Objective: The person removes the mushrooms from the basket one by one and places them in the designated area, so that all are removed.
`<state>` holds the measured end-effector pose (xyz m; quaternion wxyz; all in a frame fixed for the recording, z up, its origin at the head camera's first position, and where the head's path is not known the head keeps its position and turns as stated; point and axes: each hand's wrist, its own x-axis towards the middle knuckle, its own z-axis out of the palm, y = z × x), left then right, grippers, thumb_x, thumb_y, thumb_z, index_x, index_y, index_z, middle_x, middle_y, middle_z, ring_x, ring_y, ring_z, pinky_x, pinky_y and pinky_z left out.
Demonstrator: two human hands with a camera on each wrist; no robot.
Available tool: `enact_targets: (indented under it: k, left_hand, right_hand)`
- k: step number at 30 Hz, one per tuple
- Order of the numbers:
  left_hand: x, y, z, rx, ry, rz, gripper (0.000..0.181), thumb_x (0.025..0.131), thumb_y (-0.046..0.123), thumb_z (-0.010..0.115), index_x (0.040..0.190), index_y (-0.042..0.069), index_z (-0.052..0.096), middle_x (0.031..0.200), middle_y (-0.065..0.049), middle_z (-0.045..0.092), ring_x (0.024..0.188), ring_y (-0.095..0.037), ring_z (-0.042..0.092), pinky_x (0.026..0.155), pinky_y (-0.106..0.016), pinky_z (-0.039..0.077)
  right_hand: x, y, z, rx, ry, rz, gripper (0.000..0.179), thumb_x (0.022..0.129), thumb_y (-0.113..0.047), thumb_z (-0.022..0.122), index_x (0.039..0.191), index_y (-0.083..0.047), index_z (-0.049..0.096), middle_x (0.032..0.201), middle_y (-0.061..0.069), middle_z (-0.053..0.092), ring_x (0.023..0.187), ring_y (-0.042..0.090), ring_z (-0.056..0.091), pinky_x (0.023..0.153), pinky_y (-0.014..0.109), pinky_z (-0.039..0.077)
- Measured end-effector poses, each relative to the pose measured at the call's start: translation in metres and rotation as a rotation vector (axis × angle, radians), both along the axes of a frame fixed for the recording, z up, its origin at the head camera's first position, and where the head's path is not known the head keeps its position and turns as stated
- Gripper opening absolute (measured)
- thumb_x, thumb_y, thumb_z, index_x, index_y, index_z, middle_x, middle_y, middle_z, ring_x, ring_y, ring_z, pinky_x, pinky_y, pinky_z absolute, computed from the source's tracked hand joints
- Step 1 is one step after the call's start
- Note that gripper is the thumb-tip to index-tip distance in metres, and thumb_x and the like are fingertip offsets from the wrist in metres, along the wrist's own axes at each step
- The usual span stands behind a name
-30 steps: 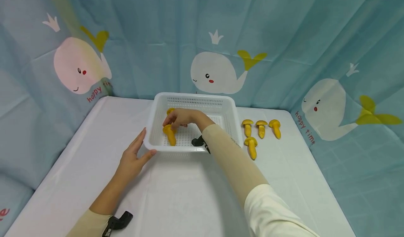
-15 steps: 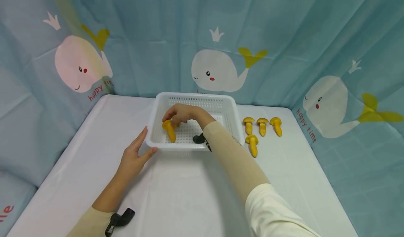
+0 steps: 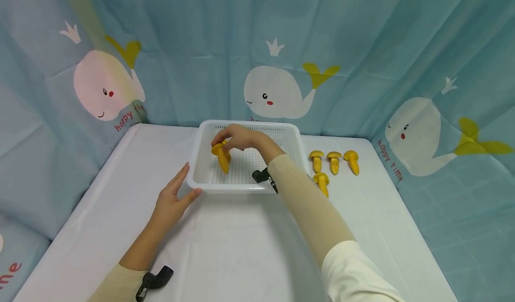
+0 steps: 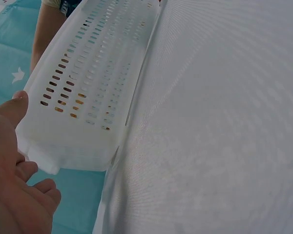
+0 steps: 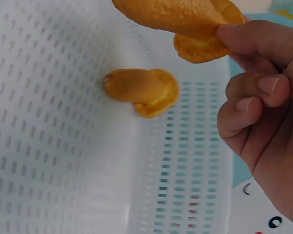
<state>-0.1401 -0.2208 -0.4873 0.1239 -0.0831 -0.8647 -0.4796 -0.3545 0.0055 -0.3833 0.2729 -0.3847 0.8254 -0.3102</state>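
Over the white perforated basket point(image 3: 241, 189), the right hand point(image 3: 238, 137) pinches one yellow mushroom point(image 3: 222, 159), seemingly for lifting, while the spread left hand point(image 3: 169, 202) touches the basket's near-left corner; the next move should need a steady pinch.

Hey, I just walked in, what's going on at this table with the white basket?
A person holds a yellow mushroom in their right hand, over the floor of the white basket. Their left hand is at the basket's near left corner, thumb touching it. A second mushroom is in the basket, and four more mushrooms lie on the table to its right.
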Motion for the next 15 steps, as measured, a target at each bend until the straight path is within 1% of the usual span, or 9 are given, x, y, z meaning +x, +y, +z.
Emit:
enact_targets:
  k: [3, 4, 6, 7, 9, 12, 13, 15]
  left_hand:
    - [0.0, 0.0, 0.0, -0.003, 0.008, -0.004, 0.09, 0.09, 0.023, 0.081, 0.163, 0.028, 0.027, 0.168, 0.008, 0.025, 0.155, -0.033, 0.026, 0.115, -0.065, 0.035]
    - [-0.001, 0.0, 0.001, -0.007, 0.008, -0.004, 0.09, 0.091, 0.024, 0.081, 0.163, 0.028, 0.027, 0.168, 0.008, 0.024, 0.155, -0.033, 0.026, 0.115, -0.065, 0.035]
    - [-0.001, 0.0, 0.001, -0.008, 0.008, -0.006, 0.09, 0.091, 0.023, 0.08, 0.163, 0.026, 0.027, 0.168, 0.007, 0.024, 0.155, -0.033, 0.026, 0.116, -0.065, 0.034]
    - [-0.001, 0.0, 0.001, -0.007, 0.008, -0.007, 0.089, 0.091, 0.023, 0.08, 0.163, 0.025, 0.028, 0.168, 0.006, 0.024, 0.155, -0.034, 0.026, 0.116, -0.065, 0.034]
    - [-0.001, 0.0, 0.001, -0.006, 0.005, -0.006, 0.089, 0.091, 0.024, 0.08, 0.163, 0.025, 0.028, 0.168, 0.002, 0.025, 0.155, -0.034, 0.026, 0.116, -0.065, 0.034]
    - [-0.001, 0.0, 0.001, -0.004, 0.002, -0.002, 0.089, 0.091, 0.022, 0.08, 0.163, 0.027, 0.027, 0.169, -0.001, 0.026, 0.155, -0.035, 0.026, 0.116, -0.065, 0.034]
    - [-0.001, 0.0, 0.001, -0.004, 0.003, -0.002, 0.089, 0.091, 0.022, 0.08, 0.163, 0.028, 0.027, 0.169, -0.002, 0.026, 0.154, -0.035, 0.026, 0.116, -0.065, 0.034]
    - [0.0, 0.001, 0.001, -0.008, -0.001, 0.0, 0.09, 0.091, 0.022, 0.08, 0.163, 0.03, 0.026, 0.169, 0.001, 0.025, 0.155, -0.034, 0.026, 0.115, -0.065, 0.034]
  right_hand:
    - [0.002, 0.006, 0.01, -0.017, 0.04, -0.011, 0.029, 0.099, -0.012, 0.066, 0.124, -0.025, 0.074, 0.127, -0.006, 0.068, 0.112, 0.022, 0.059, 0.077, 0.031, 0.056]
    - [0.003, 0.007, 0.013, -0.024, 0.044, -0.015, 0.029, 0.099, -0.012, 0.067, 0.124, -0.024, 0.074, 0.128, -0.005, 0.068, 0.116, 0.021, 0.059, 0.083, 0.032, 0.057]
    - [0.006, 0.011, 0.019, -0.025, 0.052, -0.022, 0.03, 0.099, -0.013, 0.067, 0.126, -0.023, 0.073, 0.13, -0.005, 0.067, 0.12, 0.018, 0.057, 0.094, 0.032, 0.057]
    - [0.007, 0.012, 0.021, -0.026, 0.06, -0.024, 0.03, 0.098, -0.013, 0.067, 0.126, -0.023, 0.073, 0.13, -0.005, 0.067, 0.121, 0.017, 0.057, 0.097, 0.031, 0.056]
    - [0.01, 0.015, 0.027, -0.027, 0.073, -0.031, 0.03, 0.098, -0.013, 0.068, 0.126, -0.023, 0.073, 0.13, -0.006, 0.067, 0.121, 0.014, 0.057, 0.101, 0.03, 0.054]
    - [0.015, 0.021, 0.036, -0.033, 0.103, -0.039, 0.032, 0.098, -0.011, 0.068, 0.127, -0.023, 0.073, 0.13, -0.008, 0.067, 0.122, 0.012, 0.057, 0.102, 0.027, 0.052]
    - [0.017, 0.023, 0.039, -0.039, 0.107, -0.043, 0.032, 0.098, -0.01, 0.067, 0.127, -0.023, 0.073, 0.13, -0.008, 0.067, 0.123, 0.012, 0.057, 0.102, 0.026, 0.052]
    - [0.021, 0.028, 0.044, -0.052, 0.115, -0.045, 0.033, 0.098, -0.009, 0.066, 0.128, -0.022, 0.073, 0.131, -0.008, 0.067, 0.123, 0.012, 0.057, 0.102, 0.026, 0.053]
